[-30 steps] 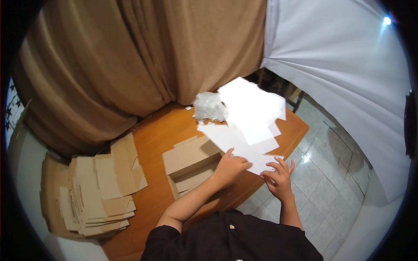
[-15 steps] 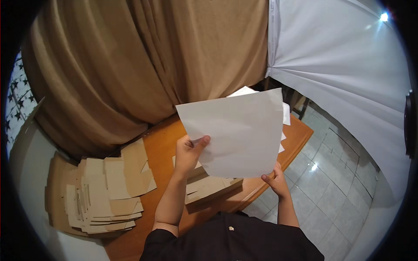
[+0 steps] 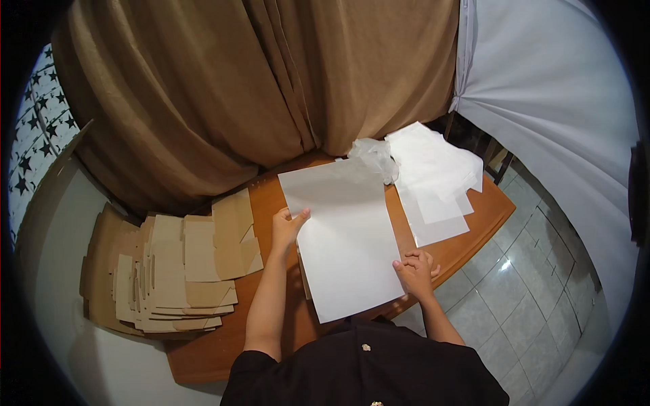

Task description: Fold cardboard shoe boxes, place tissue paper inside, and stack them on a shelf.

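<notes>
A large white sheet of paper point(image 3: 349, 250) is held out over the table in front of me, tilted a little. My left hand point(image 3: 288, 230) pinches its left edge, thumb on top and fingers underneath. At the opposite edge is my right hand point(image 3: 418, 274); its thumb touches the paper while the other fingers are loosely bent and apart, outside the edge. Under the sheet, most of a cardboard piece point(image 3: 303, 274) is hidden; only a narrow strip shows at the left.
Stacked flat cardboard pieces point(image 3: 166, 271) lie on the left of the brown wooden table point(image 3: 203, 358). White sheets point(image 3: 433, 172) are spread at the far right, beside a crumpled clear plastic bag point(image 3: 376, 159). A brown curtain point(image 3: 271, 81) hangs behind; tiled floor point(image 3: 501, 284) lies right.
The sheet has come lower and nearer to me, turning so its lower end points down. My right hand has loosened its hold. The view has shifted, revealing the far-right sheets and plastic bag.
</notes>
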Tool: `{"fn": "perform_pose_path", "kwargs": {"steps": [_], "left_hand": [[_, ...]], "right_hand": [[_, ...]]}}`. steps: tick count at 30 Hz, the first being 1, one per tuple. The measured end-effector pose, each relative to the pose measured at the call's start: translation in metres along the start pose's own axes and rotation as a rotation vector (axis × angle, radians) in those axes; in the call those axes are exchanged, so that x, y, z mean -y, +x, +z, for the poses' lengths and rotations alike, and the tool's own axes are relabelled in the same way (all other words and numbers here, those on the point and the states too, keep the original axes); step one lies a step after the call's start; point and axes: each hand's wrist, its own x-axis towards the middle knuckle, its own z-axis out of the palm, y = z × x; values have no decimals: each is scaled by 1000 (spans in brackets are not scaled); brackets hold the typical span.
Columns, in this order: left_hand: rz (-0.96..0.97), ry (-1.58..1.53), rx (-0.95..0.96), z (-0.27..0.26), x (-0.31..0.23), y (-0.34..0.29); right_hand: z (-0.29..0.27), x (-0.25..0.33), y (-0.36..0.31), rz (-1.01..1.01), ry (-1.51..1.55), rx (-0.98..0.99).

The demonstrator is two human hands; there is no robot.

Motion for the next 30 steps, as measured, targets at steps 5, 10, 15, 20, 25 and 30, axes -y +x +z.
{"fn": "perform_pose_path", "kwargs": {"steps": [5,10,15,20,25,30], "left_hand": [[-88,264,-85,-3,78,6],[-182,553,-86,12,77,-10],[-224,739,-77,22,85,-13],[374,743,-213,39,74,-16],[741,1029,651,70,50,-32],[859,975,1111,72,95,-36]], "right_hand": [[15,-2,-9,58,-130,-23],[19,-11,-14,46,-159,-30],[22,-18,-13,33,-172,-27],[18,-27,-6,38,-265,56],[10,-33,8,55,-284,39],[-4,-42,32,73,-251,45]]}}
